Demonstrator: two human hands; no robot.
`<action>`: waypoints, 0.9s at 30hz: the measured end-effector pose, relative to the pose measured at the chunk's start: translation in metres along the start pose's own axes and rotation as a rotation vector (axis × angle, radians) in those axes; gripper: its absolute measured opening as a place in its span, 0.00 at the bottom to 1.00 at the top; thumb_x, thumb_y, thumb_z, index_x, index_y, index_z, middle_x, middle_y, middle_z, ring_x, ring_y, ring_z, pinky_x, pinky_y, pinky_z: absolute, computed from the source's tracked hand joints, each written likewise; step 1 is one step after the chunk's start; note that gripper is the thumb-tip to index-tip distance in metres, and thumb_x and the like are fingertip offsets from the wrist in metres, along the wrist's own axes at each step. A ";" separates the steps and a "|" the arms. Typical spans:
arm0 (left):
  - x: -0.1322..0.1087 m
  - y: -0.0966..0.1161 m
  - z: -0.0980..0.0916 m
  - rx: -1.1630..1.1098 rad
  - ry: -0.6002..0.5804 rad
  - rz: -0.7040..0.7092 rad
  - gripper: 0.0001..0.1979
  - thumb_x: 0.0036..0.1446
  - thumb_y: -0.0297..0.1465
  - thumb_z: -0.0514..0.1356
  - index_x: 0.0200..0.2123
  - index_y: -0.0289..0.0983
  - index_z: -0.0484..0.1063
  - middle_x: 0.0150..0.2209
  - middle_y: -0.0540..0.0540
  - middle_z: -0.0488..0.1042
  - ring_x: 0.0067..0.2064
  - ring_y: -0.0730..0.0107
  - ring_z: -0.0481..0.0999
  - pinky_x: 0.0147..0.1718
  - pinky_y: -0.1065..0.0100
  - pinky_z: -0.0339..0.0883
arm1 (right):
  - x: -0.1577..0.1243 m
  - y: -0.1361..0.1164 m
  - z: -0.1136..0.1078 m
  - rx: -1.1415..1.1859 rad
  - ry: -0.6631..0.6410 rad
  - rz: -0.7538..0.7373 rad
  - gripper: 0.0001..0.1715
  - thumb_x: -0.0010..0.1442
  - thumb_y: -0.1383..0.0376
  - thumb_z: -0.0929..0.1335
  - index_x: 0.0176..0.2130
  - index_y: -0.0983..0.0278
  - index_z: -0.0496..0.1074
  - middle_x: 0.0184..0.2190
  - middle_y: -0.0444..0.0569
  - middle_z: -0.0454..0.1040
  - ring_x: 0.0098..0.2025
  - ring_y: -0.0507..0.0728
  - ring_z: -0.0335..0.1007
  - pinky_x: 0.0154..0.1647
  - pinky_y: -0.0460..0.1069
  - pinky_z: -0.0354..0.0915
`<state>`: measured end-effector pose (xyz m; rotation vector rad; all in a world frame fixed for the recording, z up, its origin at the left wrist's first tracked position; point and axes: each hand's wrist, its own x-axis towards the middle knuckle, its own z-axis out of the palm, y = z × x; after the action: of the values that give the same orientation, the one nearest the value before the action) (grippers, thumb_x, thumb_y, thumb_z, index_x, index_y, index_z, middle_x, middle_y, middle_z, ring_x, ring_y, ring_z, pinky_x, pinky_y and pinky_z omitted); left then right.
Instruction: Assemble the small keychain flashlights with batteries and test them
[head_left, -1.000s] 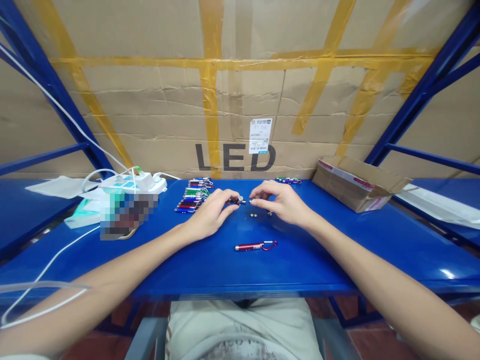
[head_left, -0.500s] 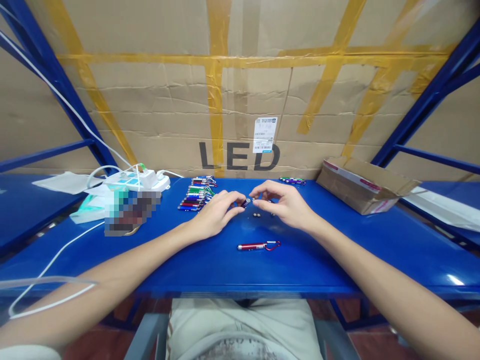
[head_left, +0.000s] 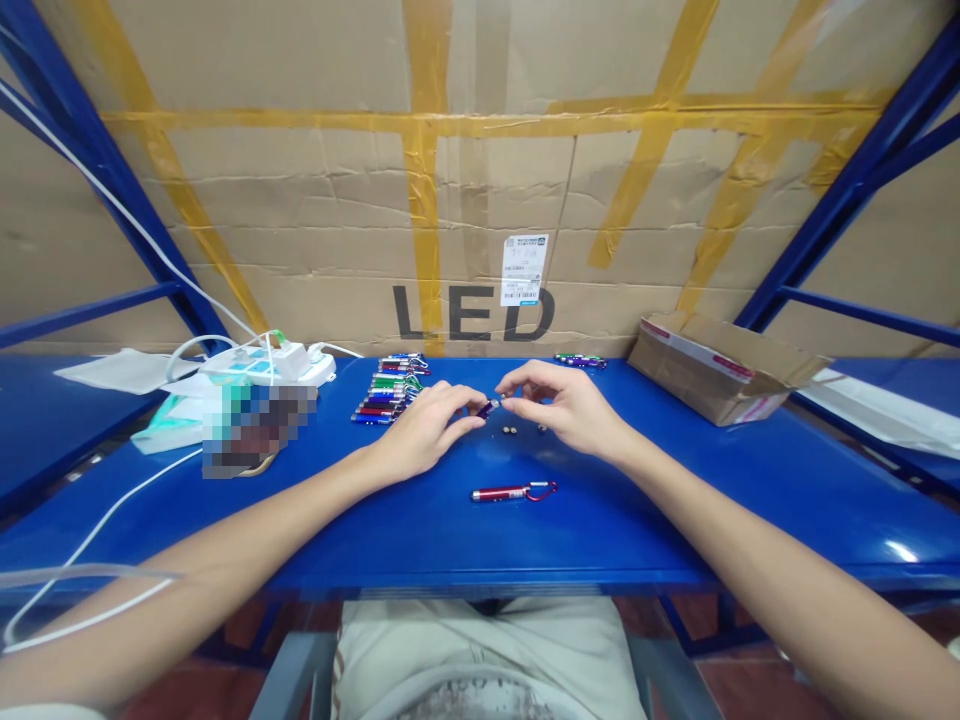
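A glossy blue metal bench (head_left: 675, 500) stood against a taped brown cardboard wall (head_left: 300, 220) printed LED. One red metal keychain torch (head_left: 514, 492) lay alone near the front. Two small silver button cells (head_left: 508, 430) lay between the hands, and one row of coloured keychain torches (head_left: 390, 392), roughly ten, lay behind the left hand (head_left: 424, 428). The open brown cardboard box (head_left: 720, 370) hid its contents. The left hand pinched a small purple torch body (head_left: 487, 408) above the bench. The right hand (head_left: 566, 405) had its fingertips pinched together at the torch's tip.

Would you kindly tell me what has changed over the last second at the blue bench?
The left hand has tilted the small purple torch body in its fingers toward the right hand, whose fingers stay close at its end. The red torch, the loose button cells and the row of torches lie as before.
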<state>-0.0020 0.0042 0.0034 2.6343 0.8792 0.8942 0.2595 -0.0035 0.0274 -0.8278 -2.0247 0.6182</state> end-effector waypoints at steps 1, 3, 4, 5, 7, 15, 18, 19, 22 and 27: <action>0.000 0.000 0.000 -0.027 0.004 -0.011 0.10 0.77 0.38 0.58 0.53 0.41 0.74 0.52 0.45 0.81 0.51 0.57 0.76 0.55 0.56 0.68 | 0.000 0.000 0.000 0.009 0.000 0.005 0.13 0.66 0.55 0.75 0.45 0.61 0.82 0.42 0.49 0.83 0.35 0.55 0.73 0.39 0.51 0.68; 0.001 0.000 0.001 -0.079 0.009 -0.030 0.09 0.76 0.38 0.58 0.52 0.41 0.75 0.50 0.45 0.81 0.50 0.58 0.76 0.54 0.57 0.69 | 0.000 0.000 0.001 0.024 0.000 0.015 0.13 0.65 0.56 0.76 0.45 0.62 0.82 0.41 0.48 0.83 0.34 0.55 0.72 0.38 0.51 0.68; 0.002 0.000 0.002 -0.099 0.010 -0.038 0.09 0.76 0.38 0.59 0.51 0.42 0.75 0.50 0.46 0.81 0.50 0.58 0.77 0.54 0.58 0.69 | 0.000 -0.001 0.002 0.031 0.000 0.019 0.13 0.65 0.56 0.76 0.44 0.62 0.82 0.40 0.48 0.83 0.34 0.55 0.72 0.38 0.51 0.68; 0.002 0.000 0.002 -0.114 0.011 -0.042 0.09 0.76 0.38 0.59 0.51 0.42 0.75 0.50 0.46 0.82 0.50 0.58 0.77 0.53 0.58 0.70 | -0.001 -0.001 0.003 0.038 0.000 0.019 0.12 0.64 0.56 0.77 0.44 0.62 0.82 0.40 0.47 0.83 0.33 0.54 0.72 0.37 0.51 0.68; 0.002 0.000 0.003 -0.130 0.014 -0.045 0.09 0.75 0.38 0.59 0.51 0.41 0.76 0.50 0.46 0.82 0.51 0.59 0.78 0.53 0.59 0.70 | -0.001 -0.002 0.004 0.049 0.001 0.012 0.12 0.64 0.57 0.77 0.43 0.62 0.82 0.39 0.47 0.83 0.33 0.54 0.71 0.37 0.50 0.67; 0.001 0.003 0.004 -0.115 0.027 -0.035 0.09 0.75 0.37 0.60 0.53 0.41 0.76 0.51 0.46 0.82 0.49 0.59 0.78 0.54 0.59 0.69 | -0.001 -0.005 0.006 0.044 -0.015 -0.002 0.09 0.64 0.60 0.77 0.44 0.61 0.84 0.38 0.46 0.81 0.32 0.53 0.67 0.36 0.50 0.64; 0.000 0.003 0.004 -0.089 0.029 -0.032 0.11 0.75 0.37 0.60 0.54 0.41 0.76 0.52 0.45 0.82 0.49 0.58 0.78 0.55 0.58 0.70 | -0.001 -0.006 0.006 0.075 -0.023 0.021 0.10 0.63 0.60 0.77 0.43 0.62 0.84 0.38 0.46 0.81 0.32 0.53 0.67 0.36 0.50 0.64; 0.000 0.003 0.004 -0.081 0.031 -0.029 0.11 0.75 0.37 0.60 0.54 0.41 0.76 0.52 0.45 0.82 0.49 0.58 0.78 0.55 0.58 0.70 | -0.001 -0.006 0.006 0.087 -0.025 0.030 0.10 0.62 0.60 0.77 0.43 0.62 0.84 0.38 0.46 0.81 0.33 0.53 0.67 0.36 0.50 0.64; 0.000 0.003 0.004 -0.061 0.034 -0.014 0.11 0.75 0.37 0.60 0.54 0.41 0.77 0.51 0.45 0.82 0.49 0.59 0.78 0.55 0.57 0.70 | -0.001 -0.005 0.008 0.117 -0.028 0.052 0.11 0.62 0.59 0.78 0.43 0.62 0.84 0.36 0.45 0.81 0.32 0.53 0.66 0.36 0.50 0.63; 0.000 0.005 0.003 -0.068 0.031 -0.006 0.09 0.75 0.37 0.60 0.52 0.41 0.76 0.50 0.46 0.82 0.48 0.60 0.77 0.54 0.58 0.70 | -0.002 -0.001 0.012 0.081 0.008 0.025 0.11 0.62 0.59 0.79 0.42 0.62 0.82 0.36 0.45 0.80 0.31 0.52 0.65 0.34 0.49 0.63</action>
<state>0.0023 -0.0002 0.0031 2.5652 0.8481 0.9483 0.2494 -0.0070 0.0210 -0.8067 -1.9709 0.7052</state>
